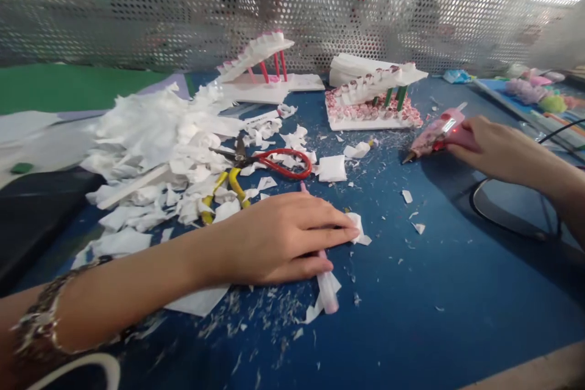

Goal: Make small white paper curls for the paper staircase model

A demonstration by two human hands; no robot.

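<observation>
My left hand (278,237) lies on the blue table (434,304), fingers together over a thin pink stick (326,289) wrapped with white paper, its fingertips pressing a small white paper scrap (359,228). My right hand (484,146) grips a pink patterned glue gun (434,134), its nozzle pointing left and down near the table. Red-handled scissors (283,161) and yellow-handled pliers (228,186) lie just beyond my left hand.
A big heap of white paper cuttings (155,146) covers the left side. Two small paper stair models stand at the back, one on pink legs (262,64), one on green legs (372,94). A perforated metal screen (183,12) closes the rear. A black cable loop (514,207) lies right.
</observation>
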